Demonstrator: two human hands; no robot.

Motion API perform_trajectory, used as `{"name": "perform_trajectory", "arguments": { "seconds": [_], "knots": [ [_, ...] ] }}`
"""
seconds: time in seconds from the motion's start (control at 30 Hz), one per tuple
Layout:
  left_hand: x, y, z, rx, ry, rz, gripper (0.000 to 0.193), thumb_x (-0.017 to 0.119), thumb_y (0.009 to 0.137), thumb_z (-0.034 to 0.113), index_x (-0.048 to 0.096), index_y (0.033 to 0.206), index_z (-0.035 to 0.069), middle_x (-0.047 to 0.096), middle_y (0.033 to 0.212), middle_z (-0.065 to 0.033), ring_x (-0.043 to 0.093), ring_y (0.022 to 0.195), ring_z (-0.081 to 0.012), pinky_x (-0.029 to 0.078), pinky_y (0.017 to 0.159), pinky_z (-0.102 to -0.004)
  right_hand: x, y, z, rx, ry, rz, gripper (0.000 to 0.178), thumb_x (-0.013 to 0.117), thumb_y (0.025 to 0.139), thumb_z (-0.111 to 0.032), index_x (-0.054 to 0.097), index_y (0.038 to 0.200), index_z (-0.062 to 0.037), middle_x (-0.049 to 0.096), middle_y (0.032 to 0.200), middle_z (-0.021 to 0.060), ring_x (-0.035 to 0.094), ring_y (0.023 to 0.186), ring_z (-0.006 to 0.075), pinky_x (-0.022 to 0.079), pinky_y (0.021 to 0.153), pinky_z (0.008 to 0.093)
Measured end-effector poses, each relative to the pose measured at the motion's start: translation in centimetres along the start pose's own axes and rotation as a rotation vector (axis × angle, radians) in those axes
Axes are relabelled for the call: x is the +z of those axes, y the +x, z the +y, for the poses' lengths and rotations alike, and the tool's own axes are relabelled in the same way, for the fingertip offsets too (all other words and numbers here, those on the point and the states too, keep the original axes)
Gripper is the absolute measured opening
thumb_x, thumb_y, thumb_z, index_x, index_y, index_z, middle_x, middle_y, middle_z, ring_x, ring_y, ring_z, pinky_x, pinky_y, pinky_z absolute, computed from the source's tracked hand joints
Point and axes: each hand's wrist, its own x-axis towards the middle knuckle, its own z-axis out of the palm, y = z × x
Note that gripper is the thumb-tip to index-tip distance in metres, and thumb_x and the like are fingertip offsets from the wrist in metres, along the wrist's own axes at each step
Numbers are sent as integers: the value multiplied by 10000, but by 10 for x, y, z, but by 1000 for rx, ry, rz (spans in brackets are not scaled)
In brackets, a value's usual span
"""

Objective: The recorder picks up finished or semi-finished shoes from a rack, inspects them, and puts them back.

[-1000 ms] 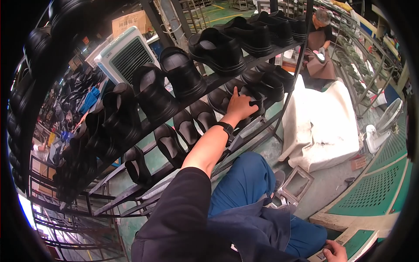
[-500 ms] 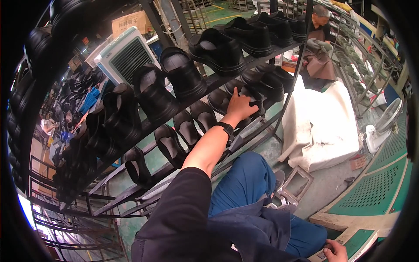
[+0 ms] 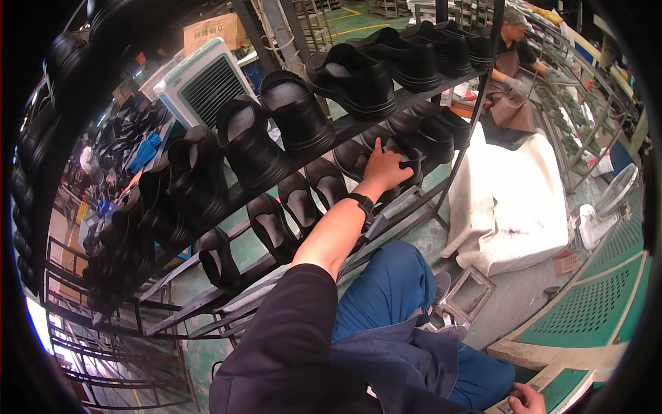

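Observation:
My left hand (image 3: 386, 170) reaches out onto the lower rack tier, to a black shoe (image 3: 408, 147). Its index finger lies stretched along the dark upper and its thumb points right; the other fingers look bent and partly hidden, so the hold shows only in part. More black slip-on shoes (image 3: 272, 224) stand to the left on that tier. Above them runs a row of black shoes (image 3: 352, 76), heels toward me. My right hand (image 3: 527, 399) rests by my thigh at the lower edge, cut off by the picture, fingers slightly apart, with nothing visible in them.
The dark metal rack (image 3: 365, 119) slants across the view. A white cloth-covered block (image 3: 514, 207) stands right of it, before a metal frame (image 3: 471, 293). A perforated green bench (image 3: 586, 314) and a white fan (image 3: 607, 207) lie right. A gloved co-worker (image 3: 514, 83) sits farther back.
The view has shifted slightly, moving the rack a little right in the picture. My left hand stays at the same shoe. The co-worker's hands have moved apart, one toward the rack on the right.

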Motion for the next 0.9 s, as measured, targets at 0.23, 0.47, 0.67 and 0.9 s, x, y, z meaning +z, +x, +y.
{"name": "perform_trajectory", "arguments": {
  "seconds": [0.23,0.47,0.67,0.9],
  "knots": [
    [-3,0,2,-9,-18,-30,553,625,787,502,763,1042,31,686,1169,-202,328,1419,-503,297,1201,-465,-1,-1,-3,1,-6,-2,406,650,962,-208,608,1350,-96,708,1067,170,670,994,267,513,901,363],
    [-1,-1,1,3,5,22,542,612,788,495,754,1002,18,694,1127,-199,384,1359,-526,263,1217,-477,-1,0,-5,11,-35,-2,412,651,961,-216,606,1352,-93,704,1047,164,663,968,258,512,890,360],
    [0,-1,1,11,-1,39,542,612,787,488,754,1019,20,691,1136,-201,391,1357,-519,244,1225,-472,0,0,3,9,-7,-8,416,653,964,-214,600,1356,-87,698,1068,166,660,981,254,511,893,359],
    [-4,-1,3,-14,-4,0,548,607,783,485,751,1042,25,692,1148,-190,348,1392,-513,263,1217,-473,0,3,1,7,7,-5,412,651,965,-209,600,1356,-87,699,1070,165,664,991,254,511,897,360]
  ]
}}
